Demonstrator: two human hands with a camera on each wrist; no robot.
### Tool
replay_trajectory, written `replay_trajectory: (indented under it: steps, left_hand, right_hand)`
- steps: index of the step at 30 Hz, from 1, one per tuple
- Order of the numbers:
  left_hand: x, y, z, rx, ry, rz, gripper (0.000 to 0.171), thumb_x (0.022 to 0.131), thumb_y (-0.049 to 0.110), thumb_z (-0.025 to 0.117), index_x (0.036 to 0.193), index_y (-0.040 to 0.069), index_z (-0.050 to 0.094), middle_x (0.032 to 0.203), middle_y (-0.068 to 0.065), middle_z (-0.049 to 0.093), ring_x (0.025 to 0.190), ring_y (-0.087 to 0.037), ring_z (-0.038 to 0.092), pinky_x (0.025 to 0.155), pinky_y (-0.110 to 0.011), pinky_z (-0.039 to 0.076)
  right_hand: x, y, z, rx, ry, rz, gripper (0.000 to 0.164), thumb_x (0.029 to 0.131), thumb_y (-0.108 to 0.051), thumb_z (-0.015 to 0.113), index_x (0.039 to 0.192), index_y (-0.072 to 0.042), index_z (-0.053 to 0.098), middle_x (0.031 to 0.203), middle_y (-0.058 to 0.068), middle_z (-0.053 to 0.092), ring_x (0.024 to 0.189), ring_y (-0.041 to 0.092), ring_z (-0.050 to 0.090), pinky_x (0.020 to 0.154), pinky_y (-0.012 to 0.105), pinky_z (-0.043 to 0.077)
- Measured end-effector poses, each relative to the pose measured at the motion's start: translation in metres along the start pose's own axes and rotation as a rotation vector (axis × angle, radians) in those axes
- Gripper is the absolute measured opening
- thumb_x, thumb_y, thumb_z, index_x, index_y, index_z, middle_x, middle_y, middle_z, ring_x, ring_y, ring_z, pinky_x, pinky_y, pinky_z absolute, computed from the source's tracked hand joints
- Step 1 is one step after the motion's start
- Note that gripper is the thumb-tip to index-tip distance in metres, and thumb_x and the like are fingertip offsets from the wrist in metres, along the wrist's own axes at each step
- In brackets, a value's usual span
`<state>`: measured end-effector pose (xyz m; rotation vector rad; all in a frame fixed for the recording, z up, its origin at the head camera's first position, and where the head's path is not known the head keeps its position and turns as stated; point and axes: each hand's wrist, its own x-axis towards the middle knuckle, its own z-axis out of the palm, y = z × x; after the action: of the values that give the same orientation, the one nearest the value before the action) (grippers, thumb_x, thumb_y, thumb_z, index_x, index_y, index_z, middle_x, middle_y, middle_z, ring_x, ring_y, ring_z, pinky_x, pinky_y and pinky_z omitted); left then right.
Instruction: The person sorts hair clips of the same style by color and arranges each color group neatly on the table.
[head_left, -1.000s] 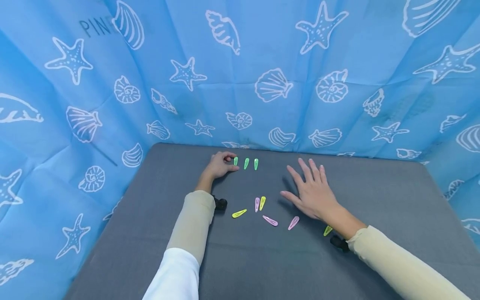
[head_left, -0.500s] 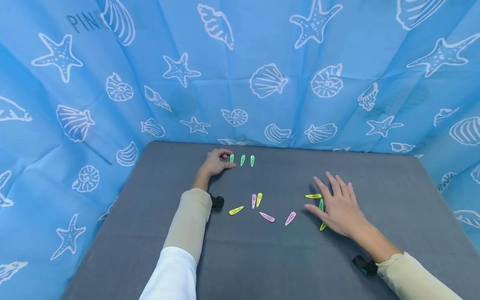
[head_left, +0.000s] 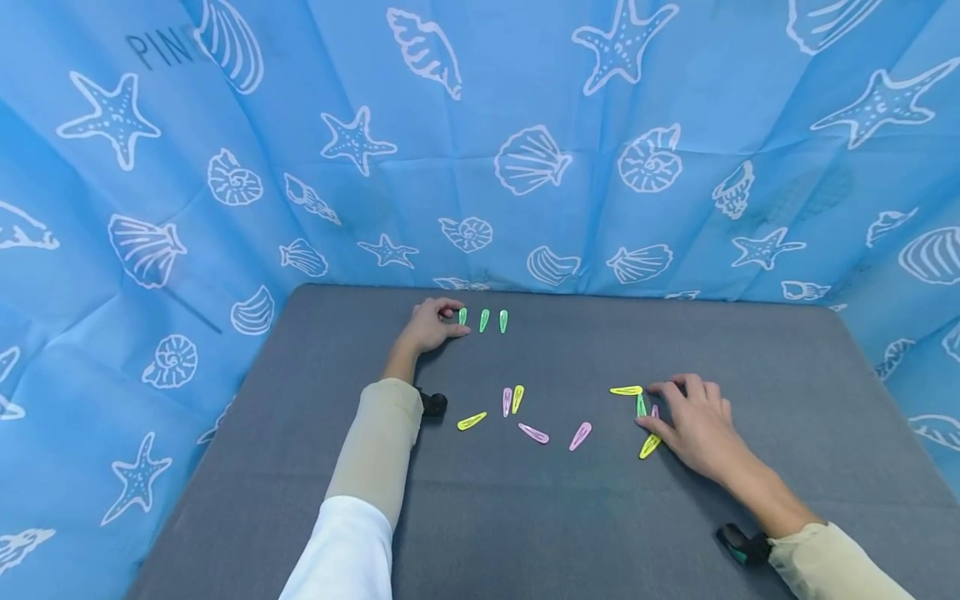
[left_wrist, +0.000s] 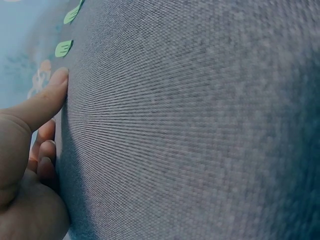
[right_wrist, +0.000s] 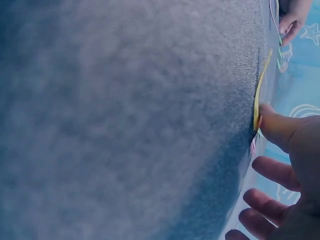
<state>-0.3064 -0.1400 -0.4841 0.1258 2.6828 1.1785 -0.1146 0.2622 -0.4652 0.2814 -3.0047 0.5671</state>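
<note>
Across the far side and along both flanks, a blue curtain (head_left: 465, 196), printed in white with starfish and shells. In front of it, a grey table (head_left: 540, 517), filling the near and middle ground. Reaching in from the near left, a white-and-beige left sleeve (head_left: 378, 437); from the near right, a beige right sleeve (head_left: 832, 567).

At the far left of the table, the left hand (head_left: 431, 325), thumb and forefinger around the two ends of the leftmost green clip (head_left: 462, 317), other fingers curled; impossible to tell from here whether clamped on it or merely around it. To the right, nearer, the right hand (head_left: 697, 425), thumb and fingers bent but apart, thumb tip just beside a cluster of clips, contact there uncertain.

Under the wrists, a left black device (head_left: 433, 405) and a right black device (head_left: 742, 547).

Smallest, the hair clips, all lying on the table. In a far row rightward from the left hand, after the first green one, a middle green clip (head_left: 484, 321) and a right green clip (head_left: 503, 322). Nearer, in the middle, an upright pink clip (head_left: 507, 402) just beside an upright yellow clip (head_left: 518, 399); to their left, a slanted yellow clip (head_left: 472, 421); nearer and rightward, two slanted pink clips (head_left: 533, 433), well apart from each other. By the right thumb, a sideways yellow clip (head_left: 626, 390), a near green clip (head_left: 641, 405), a partly hidden pink clip (head_left: 655, 411) and, nearest, a tilted yellow clip (head_left: 650, 446).
</note>
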Motion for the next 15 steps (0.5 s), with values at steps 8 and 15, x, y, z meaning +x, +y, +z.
replay_trajectory:
  steps: [8, 15]
  left_hand:
    - [-0.001, 0.0, -0.002, -0.013, -0.002, 0.005, 0.048, 0.091, 0.028, 0.079, 0.136, 0.017, 0.064, 0.125, -0.008, 0.054, 0.117, -0.028, 0.041, 0.103, -0.049, 0.039]
    - [-0.003, 0.001, -0.003, -0.022, -0.008, 0.006, 0.049, 0.091, 0.028, 0.079, 0.136, 0.017, 0.064, 0.124, -0.008, 0.054, 0.117, -0.028, 0.041, 0.102, -0.048, 0.04]
  right_hand:
    - [0.007, -0.004, 0.001, 0.08, -0.044, -0.015, 0.023, 0.088, -0.016, 0.078, 0.108, -0.008, 0.069, 0.114, 0.023, 0.056, 0.104, 0.042, 0.045, 0.079, 0.054, 0.032]
    - [0.014, -0.007, -0.001, 0.176, -0.033, -0.025, 0.009, 0.091, -0.011, 0.074, 0.092, -0.013, 0.066, 0.093, 0.007, 0.063, 0.085, 0.022, 0.05, 0.072, 0.036, 0.034]
